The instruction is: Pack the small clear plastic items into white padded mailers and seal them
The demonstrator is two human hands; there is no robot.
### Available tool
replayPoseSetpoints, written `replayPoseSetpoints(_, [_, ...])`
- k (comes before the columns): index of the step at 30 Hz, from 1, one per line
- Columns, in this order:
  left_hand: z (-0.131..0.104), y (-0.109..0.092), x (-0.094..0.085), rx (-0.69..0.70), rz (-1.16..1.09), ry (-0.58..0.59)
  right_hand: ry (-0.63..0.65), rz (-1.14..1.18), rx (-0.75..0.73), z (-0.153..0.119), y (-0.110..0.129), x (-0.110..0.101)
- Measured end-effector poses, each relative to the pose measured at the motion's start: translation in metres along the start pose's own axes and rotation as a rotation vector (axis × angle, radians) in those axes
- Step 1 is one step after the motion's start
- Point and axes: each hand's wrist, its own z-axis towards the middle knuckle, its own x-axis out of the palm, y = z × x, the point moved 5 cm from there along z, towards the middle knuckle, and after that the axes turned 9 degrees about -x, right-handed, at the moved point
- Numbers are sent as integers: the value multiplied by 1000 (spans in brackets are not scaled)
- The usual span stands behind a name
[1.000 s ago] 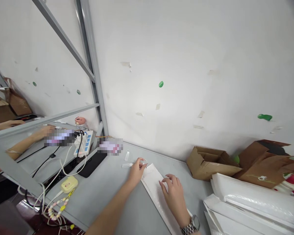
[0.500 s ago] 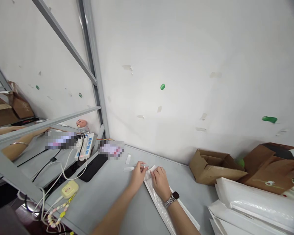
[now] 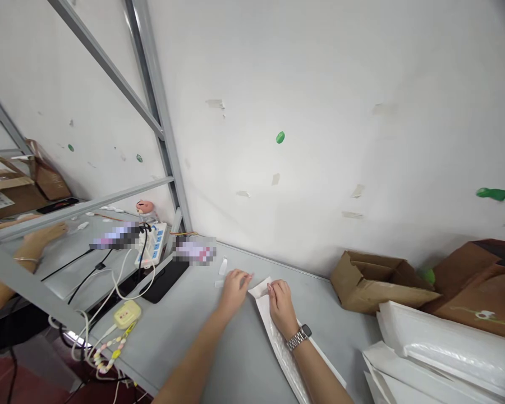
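A long white bubble mailer (image 3: 278, 348) lies on the grey table (image 3: 193, 336), running from its far end toward me. My right hand (image 3: 281, 300) pinches the mailer's raised flap at the far end. My left hand (image 3: 234, 287) rests just left of that flap, fingers curled; whether it grips something small I cannot tell. Small clear plastic pieces (image 3: 223, 266) lie on the table just beyond my left hand.
A black pad (image 3: 165, 280), a white power strip (image 3: 152, 244) with cables and a yellow device (image 3: 127, 314) sit at left. Open cardboard boxes (image 3: 379, 283) and a stack of white mailers (image 3: 441, 353) stand at right. Another person's hand (image 3: 46, 233) works behind the metal frame (image 3: 160, 129).
My right hand slid up the mailer from its middle to the far end and lifted the flap. My left hand stayed by the mailer's end.
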Motion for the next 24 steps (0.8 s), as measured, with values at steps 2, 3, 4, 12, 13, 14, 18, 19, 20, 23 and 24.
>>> replayPoseSetpoints(2, [7, 10, -18, -43, 80, -77, 9, 12, 5, 1, 1, 0])
replayPoseSetpoints(3, [9, 15, -25, -56, 116, -89, 13, 16, 6, 2, 1, 0])
replayPoseSetpoints(4, [11, 19, -30, -66, 150, -88, 17, 20, 6, 2, 2, 0])
replayPoseSetpoints(12, [9, 31, -36, -122, 271, -40, 22, 42, 36, 2, 0, 0])
replayPoseSetpoints(13, [9, 32, -37, -130, 268, -39, 21, 48, 39, 2, 0, 0])
replayPoseSetpoints(14, [9, 32, -37, -137, 260, -38, 19, 54, 42, 1, -1, 0])
replayPoseSetpoints(18, [9, 28, -34, -151, 174, -30, 0, 77, 50, 0, -3, -1])
replayPoseSetpoints(19, [8, 25, -31, -149, 137, -25, -2, 81, 50, 0, -3, -2])
replayPoseSetpoints(20, [8, 22, -28, -143, 93, -19, -3, 86, 49, 0, -3, -2])
replayPoseSetpoints(23, [4, 9, -18, -117, -80, -8, 2, 97, 39, -1, -2, -3])
replayPoseSetpoints(24, [2, 5, -14, -113, -147, -11, 5, 101, 31, -1, -1, -3])
